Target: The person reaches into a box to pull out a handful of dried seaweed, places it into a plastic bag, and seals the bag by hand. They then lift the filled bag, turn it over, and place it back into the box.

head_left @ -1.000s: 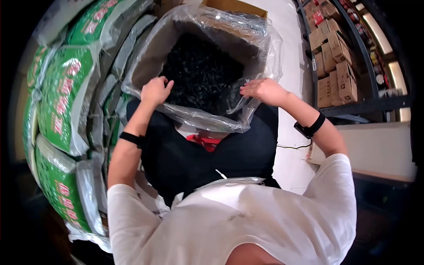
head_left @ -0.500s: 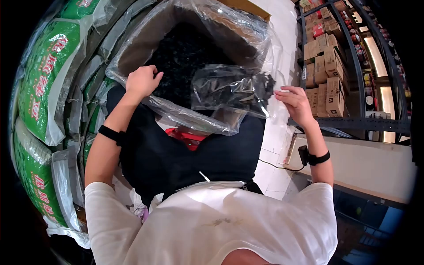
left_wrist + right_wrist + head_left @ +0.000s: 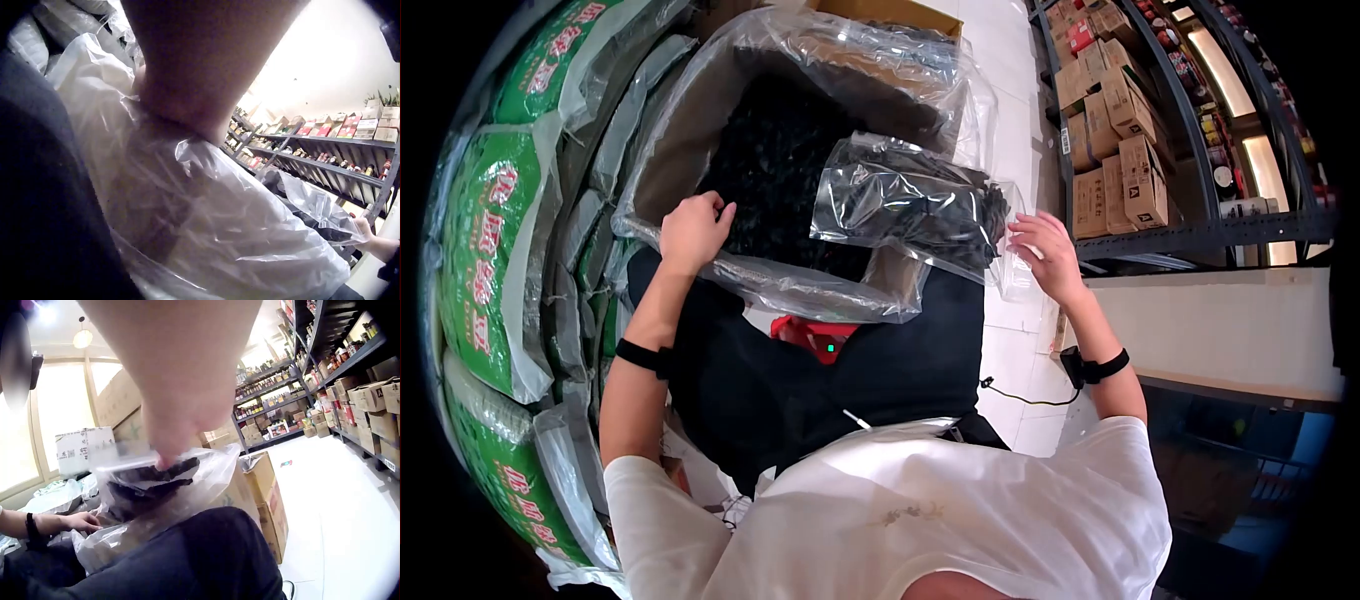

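Observation:
My right hand (image 3: pixel 1045 255) pinches the end of a clear plastic bag (image 3: pixel 880 205), fingertips at its edge beyond the box's right side. Dark, shrivelled pieces (image 3: pixel 995 215) are bunched in the bag near those fingers; in the right wrist view they show as dark strips (image 3: pixel 150 487). The bag lies across the corner of a large cardboard box lined with clear plastic (image 3: pixel 830 290). Inside the box is a heap of loose black dried pieces (image 3: pixel 775 150). My left hand (image 3: pixel 692 235) rests at the box's near left rim, fingers loosely bent; the liner (image 3: pixel 250 231) hides them in the left wrist view.
Green and white printed sacks (image 3: pixel 500 250) are stacked close on the left. Shelving (image 3: pixel 1200 240) with cartons (image 3: pixel 1135 180) and bottles stands on the right. Another open carton (image 3: pixel 269 500) is beside the box. Something red (image 3: pixel 810 335) shows between the person's legs.
The right hand has gone from inside the box's near right corner out to the right, drawing the clear bag up across the rim. The left hand stays at the left rim.

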`<action>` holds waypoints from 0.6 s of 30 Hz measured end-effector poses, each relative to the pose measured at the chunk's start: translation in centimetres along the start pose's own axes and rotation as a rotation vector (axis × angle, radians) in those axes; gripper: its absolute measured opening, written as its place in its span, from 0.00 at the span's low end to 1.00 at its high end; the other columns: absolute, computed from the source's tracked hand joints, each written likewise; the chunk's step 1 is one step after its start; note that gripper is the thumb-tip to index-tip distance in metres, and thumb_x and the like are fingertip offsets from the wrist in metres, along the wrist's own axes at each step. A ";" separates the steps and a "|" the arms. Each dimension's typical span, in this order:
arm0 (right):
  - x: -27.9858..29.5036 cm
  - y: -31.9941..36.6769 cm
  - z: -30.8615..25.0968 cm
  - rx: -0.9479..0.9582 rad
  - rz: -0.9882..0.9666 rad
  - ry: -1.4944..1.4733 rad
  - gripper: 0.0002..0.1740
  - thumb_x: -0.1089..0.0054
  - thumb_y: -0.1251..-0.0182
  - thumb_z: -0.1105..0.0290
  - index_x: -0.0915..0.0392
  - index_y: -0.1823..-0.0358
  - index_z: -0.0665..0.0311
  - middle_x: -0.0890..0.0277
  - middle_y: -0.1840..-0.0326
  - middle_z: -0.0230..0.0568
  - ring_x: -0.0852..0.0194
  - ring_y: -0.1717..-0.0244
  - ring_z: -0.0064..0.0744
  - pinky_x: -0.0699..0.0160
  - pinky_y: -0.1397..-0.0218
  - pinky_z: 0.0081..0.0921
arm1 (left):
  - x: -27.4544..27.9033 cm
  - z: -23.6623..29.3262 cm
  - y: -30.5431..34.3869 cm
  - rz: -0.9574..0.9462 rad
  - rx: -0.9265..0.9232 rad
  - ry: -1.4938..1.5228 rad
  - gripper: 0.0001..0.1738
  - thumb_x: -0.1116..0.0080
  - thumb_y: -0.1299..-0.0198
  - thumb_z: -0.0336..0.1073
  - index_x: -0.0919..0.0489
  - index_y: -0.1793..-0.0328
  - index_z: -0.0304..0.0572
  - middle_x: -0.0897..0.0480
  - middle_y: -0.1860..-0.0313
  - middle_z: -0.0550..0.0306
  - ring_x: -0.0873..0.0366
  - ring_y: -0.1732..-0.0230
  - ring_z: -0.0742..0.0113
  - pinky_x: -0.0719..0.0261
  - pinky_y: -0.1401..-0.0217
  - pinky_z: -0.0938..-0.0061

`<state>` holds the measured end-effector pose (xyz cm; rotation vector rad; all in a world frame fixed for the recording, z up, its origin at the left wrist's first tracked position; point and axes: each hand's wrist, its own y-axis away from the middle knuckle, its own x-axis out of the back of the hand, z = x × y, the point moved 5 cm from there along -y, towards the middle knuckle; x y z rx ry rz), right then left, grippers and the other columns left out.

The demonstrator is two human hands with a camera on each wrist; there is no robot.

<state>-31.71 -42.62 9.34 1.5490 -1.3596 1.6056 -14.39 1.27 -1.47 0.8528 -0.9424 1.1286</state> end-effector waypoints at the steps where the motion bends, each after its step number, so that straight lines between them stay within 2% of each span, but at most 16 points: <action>1: 0.3 -0.4 0.1 0.002 0.056 -0.036 0.07 0.32 0.43 0.77 0.18 0.62 0.63 0.16 0.52 0.38 0.18 0.51 0.40 0.22 0.45 0.34 | 0.0 0.0 0.1 0.011 -0.009 0.005 0.18 0.42 0.37 0.51 0.16 0.61 0.44 0.15 0.66 0.47 0.17 0.60 0.46 0.19 0.56 0.55; 3: 0.9 -2.0 0.3 0.006 0.127 -0.067 0.08 0.32 0.41 0.77 0.19 0.61 0.63 0.16 0.54 0.40 0.17 0.53 0.40 0.21 0.49 0.33 | 0.0 -0.1 0.1 0.031 -0.005 0.009 0.17 0.42 0.37 0.50 0.16 0.63 0.44 0.15 0.67 0.48 0.17 0.61 0.46 0.19 0.57 0.56; 5: 1.9 -4.9 0.6 -0.050 0.201 -0.191 0.07 0.34 0.39 0.77 0.22 0.61 0.65 0.17 0.58 0.41 0.17 0.60 0.37 0.21 0.58 0.28 | 0.2 0.1 0.2 0.052 -0.009 0.016 0.16 0.41 0.38 0.49 0.16 0.64 0.45 0.15 0.68 0.49 0.17 0.62 0.46 0.19 0.58 0.56; 6: 2.6 -6.7 0.5 -0.049 0.223 -0.184 0.07 0.34 0.39 0.77 0.22 0.61 0.65 0.17 0.58 0.41 0.17 0.60 0.37 0.21 0.58 0.28 | 0.1 0.0 0.2 0.042 -0.003 0.027 0.16 0.41 0.38 0.49 0.16 0.64 0.45 0.15 0.68 0.49 0.16 0.62 0.46 0.19 0.58 0.56; 8: 3.5 -10.2 0.8 -0.093 0.234 -0.205 0.06 0.34 0.36 0.75 0.22 0.61 0.66 0.18 0.64 0.40 0.19 0.67 0.31 0.24 0.66 0.22 | 0.3 0.1 0.4 0.059 0.002 0.055 0.15 0.41 0.38 0.47 0.16 0.63 0.44 0.15 0.68 0.50 0.16 0.62 0.47 0.19 0.58 0.56; 9: 3.4 -11.6 0.8 -0.088 0.259 -0.201 0.06 0.34 0.36 0.75 0.22 0.61 0.66 0.18 0.64 0.40 0.19 0.67 0.31 0.24 0.66 0.22 | 0.3 0.0 0.7 0.066 0.009 0.067 0.14 0.40 0.39 0.47 0.16 0.62 0.45 0.15 0.69 0.50 0.16 0.62 0.47 0.19 0.58 0.56; 11: 4.2 -15.4 2.4 -0.203 0.347 -0.384 0.07 0.34 0.34 0.71 0.22 0.62 0.68 0.19 0.69 0.37 0.22 0.70 0.25 0.25 0.66 0.21 | 0.2 -0.1 0.2 0.091 0.007 0.072 0.13 0.39 0.40 0.46 0.17 0.60 0.45 0.14 0.69 0.51 0.16 0.63 0.48 0.18 0.58 0.56; 12: 4.7 -17.2 3.0 -0.183 0.377 -0.372 0.07 0.34 0.34 0.71 0.22 0.62 0.68 0.19 0.69 0.37 0.22 0.70 0.25 0.25 0.66 0.21 | -0.1 -0.3 0.2 0.086 0.009 0.061 0.13 0.39 0.40 0.46 0.17 0.60 0.45 0.14 0.69 0.51 0.15 0.63 0.49 0.18 0.58 0.57; 14: 5.6 -20.4 5.5 -0.279 0.525 -0.474 0.10 0.34 0.34 0.68 0.21 0.62 0.68 0.19 0.71 0.36 0.23 0.72 0.22 0.25 0.67 0.20 | 0.0 -0.2 0.2 0.054 0.036 0.049 0.14 0.38 0.41 0.47 0.16 0.59 0.46 0.14 0.69 0.52 0.15 0.62 0.50 0.18 0.57 0.57; 17: 7.5 -25.8 9.9 -0.375 0.715 -0.498 0.14 0.33 0.35 0.64 0.18 0.59 0.69 0.17 0.68 0.38 0.19 0.70 0.24 0.22 0.68 0.22 | 0.0 -0.3 0.0 0.026 0.057 0.017 0.16 0.38 0.41 0.49 0.16 0.56 0.47 0.13 0.68 0.52 0.15 0.59 0.49 0.18 0.53 0.57; 18: 7.4 -26.0 9.9 -0.372 0.722 -0.508 0.14 0.33 0.35 0.64 0.18 0.59 0.69 0.17 0.68 0.38 0.19 0.70 0.24 0.22 0.68 0.22 | 0.1 -0.2 0.0 -0.006 0.089 0.009 0.18 0.38 0.41 0.51 0.16 0.55 0.47 0.13 0.67 0.52 0.15 0.58 0.49 0.18 0.51 0.57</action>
